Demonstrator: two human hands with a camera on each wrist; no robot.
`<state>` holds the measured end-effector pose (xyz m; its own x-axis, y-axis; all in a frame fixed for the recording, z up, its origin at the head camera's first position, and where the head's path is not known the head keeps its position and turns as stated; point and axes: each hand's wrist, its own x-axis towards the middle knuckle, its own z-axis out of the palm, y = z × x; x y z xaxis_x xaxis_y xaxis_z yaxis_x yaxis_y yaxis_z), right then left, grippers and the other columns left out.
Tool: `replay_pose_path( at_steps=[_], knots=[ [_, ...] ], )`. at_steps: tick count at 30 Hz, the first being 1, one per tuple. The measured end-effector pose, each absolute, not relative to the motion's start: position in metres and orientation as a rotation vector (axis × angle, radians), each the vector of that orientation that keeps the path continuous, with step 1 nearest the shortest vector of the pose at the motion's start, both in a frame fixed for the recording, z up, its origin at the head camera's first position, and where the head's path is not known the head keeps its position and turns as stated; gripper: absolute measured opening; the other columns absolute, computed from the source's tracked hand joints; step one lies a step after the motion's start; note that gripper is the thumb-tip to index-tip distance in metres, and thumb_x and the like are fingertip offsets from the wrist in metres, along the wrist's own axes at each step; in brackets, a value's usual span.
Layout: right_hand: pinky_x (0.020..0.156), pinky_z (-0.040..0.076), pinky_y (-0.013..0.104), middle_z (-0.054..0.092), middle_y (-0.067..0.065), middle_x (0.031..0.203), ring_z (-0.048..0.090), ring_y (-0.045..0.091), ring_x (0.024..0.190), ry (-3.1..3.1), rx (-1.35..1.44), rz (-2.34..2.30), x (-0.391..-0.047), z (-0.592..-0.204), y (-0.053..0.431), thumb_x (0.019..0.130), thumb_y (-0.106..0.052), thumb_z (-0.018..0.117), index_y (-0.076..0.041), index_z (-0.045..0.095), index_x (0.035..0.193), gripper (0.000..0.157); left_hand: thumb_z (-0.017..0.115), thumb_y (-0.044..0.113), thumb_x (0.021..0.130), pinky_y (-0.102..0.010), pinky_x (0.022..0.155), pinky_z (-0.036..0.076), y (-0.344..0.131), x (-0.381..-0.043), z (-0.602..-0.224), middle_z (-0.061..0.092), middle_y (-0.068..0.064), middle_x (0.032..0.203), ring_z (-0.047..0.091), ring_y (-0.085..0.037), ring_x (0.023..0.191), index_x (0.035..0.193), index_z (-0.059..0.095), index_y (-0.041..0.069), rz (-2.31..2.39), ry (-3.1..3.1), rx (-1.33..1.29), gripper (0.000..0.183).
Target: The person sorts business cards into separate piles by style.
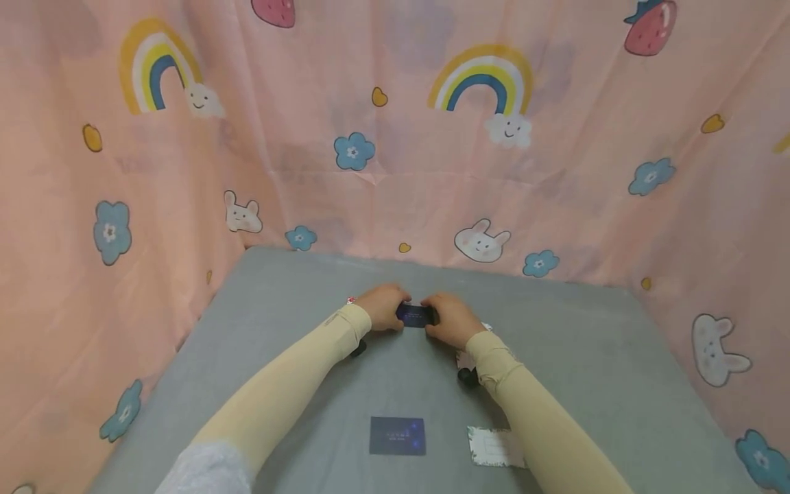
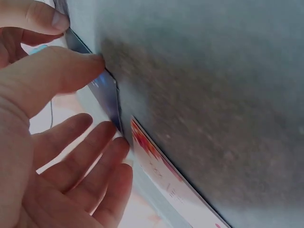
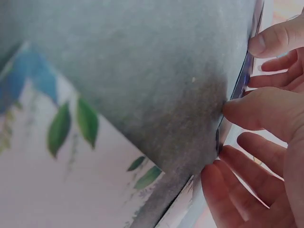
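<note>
Both hands are at a dark blue card near the back of the grey table. My left hand pinches its left end, the thumb on the near edge and fingertips at the end. At the right end my right hand grips it in the same way. The left wrist view shows the card close to the table surface, beside a white card with red and orange flowers. A white card with green leaves lies near my right hand in the right wrist view.
A second dark blue card lies nearer on the table. To its right, a white leaf-bordered card is partly covered by the right forearm. Another patterned card shows by the right wrist. A pink printed curtain borders the table.
</note>
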<state>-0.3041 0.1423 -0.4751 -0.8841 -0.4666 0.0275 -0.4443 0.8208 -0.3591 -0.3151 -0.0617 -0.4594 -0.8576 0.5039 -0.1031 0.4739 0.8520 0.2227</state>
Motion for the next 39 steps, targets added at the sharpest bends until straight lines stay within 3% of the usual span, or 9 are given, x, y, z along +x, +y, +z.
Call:
replay_pose_path(
  at_steps=[16, 39],
  knots=[
    [0.104, 0.049, 0.047, 0.066, 0.013, 0.128, 0.063, 0.029, 0.119, 2.901, -0.718, -0.553, -0.309, -0.478, 0.135, 0.085, -0.017, 0.076, -0.004, 0.062, 0.135, 0.053, 0.08, 0.025, 0.084, -0.036, 0.104, 0.049, -0.067, -0.321, -0.465, 0.062, -0.006, 0.136, 0.061, -0.02, 0.12, 0.143, 0.057, 0.013, 0.394, 2.801, 0.744, 0.064],
    [0.104, 0.049, 0.046, 0.066, 0.013, 0.126, 0.062, 0.03, 0.118, 2.946, -0.748, -0.469, -0.306, -0.474, 0.134, 0.086, -0.019, 0.076, -0.004, 0.064, 0.131, 0.049, 0.077, 0.034, 0.086, -0.039, 0.1, 0.052, -0.064, -0.313, -0.469, 0.062, -0.003, 0.137, 0.06, -0.021, 0.122, 0.142, 0.057, 0.017, 0.252, 2.949, 0.77, 0.062]
  ],
)
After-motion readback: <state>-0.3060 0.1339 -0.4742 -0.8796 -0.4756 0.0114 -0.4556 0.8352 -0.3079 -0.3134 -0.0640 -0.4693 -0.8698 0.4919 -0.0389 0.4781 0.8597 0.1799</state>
